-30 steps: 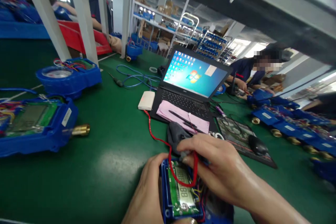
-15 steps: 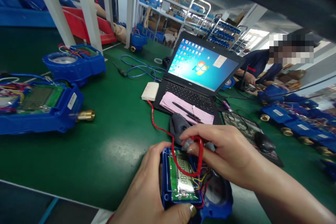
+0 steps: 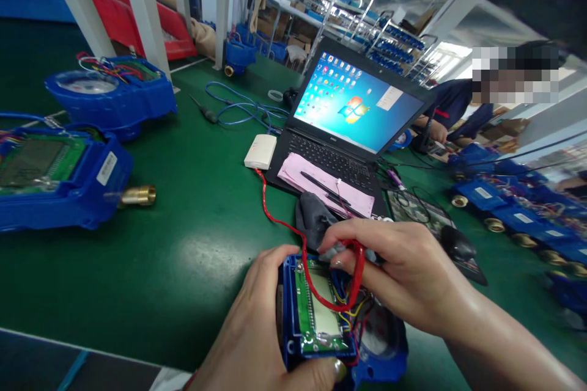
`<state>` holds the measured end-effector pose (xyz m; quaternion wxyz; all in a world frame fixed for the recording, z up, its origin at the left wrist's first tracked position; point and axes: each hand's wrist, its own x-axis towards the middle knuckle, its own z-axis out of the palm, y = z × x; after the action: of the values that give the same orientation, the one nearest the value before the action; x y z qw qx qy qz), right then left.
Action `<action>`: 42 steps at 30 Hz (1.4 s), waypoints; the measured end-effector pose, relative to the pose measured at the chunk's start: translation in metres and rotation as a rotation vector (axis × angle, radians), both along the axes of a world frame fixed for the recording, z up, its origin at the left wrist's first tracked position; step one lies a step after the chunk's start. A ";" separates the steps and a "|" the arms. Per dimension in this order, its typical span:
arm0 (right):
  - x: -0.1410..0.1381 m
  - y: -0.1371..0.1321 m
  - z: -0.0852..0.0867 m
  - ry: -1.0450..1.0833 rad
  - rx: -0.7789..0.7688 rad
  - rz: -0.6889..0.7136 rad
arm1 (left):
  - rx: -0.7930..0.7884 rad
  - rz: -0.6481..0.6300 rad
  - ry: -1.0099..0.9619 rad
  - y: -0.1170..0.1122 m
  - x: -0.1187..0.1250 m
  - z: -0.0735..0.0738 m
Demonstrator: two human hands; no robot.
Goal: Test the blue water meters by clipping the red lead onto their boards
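1. The blue meter [image 3: 387, 369] was held near the front edge of the green surface [image 3: 197, 281], on the near side of the laptop [image 3: 353, 104]. Whether it was resting there or lifted a bit couldn't be told.
2. The housing was gripped by the left hand [image 3: 257, 324], fingers wrapped along its side and thumb laid across the near end.
3. Looks-wise: the boxy part was open on top, so the green circuit board [image 3: 301, 311] was fully exposed. A plain, pale screen [image 3: 323, 305] was mounted on it, with shiny clear blobs by its near end.
4. A round dial [image 3: 376, 333] was set in right beside the box, partly shaded. Yellow, red and blue wires [image 3: 362, 307] were bunched between the two.
5. The red cable [image 3: 358, 278] was run over from a cream box [image 3: 260, 153] and looped above the screen. It was pinched by the right hand [image 3: 406, 272], fingers closed; the tip was pretty much hidden.
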<state>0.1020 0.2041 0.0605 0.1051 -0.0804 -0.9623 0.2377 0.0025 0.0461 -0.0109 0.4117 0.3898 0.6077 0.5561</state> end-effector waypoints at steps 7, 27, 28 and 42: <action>0.000 0.001 -0.007 0.054 0.013 -0.016 | -0.041 -0.004 0.018 0.001 -0.002 0.005; 0.004 0.003 -0.011 0.130 0.072 -0.004 | -0.079 0.018 0.052 -0.002 0.001 0.005; 0.004 0.004 -0.011 0.122 0.076 -0.004 | -0.084 0.014 0.049 -0.002 0.001 0.006; 0.000 0.006 -0.001 0.031 0.090 0.083 | -0.075 -0.001 0.095 -0.003 0.001 0.005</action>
<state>0.1021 0.2105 0.0600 0.1133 -0.0318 -0.9728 0.1994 0.0037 0.0429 -0.0061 0.3972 0.4001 0.6468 0.5135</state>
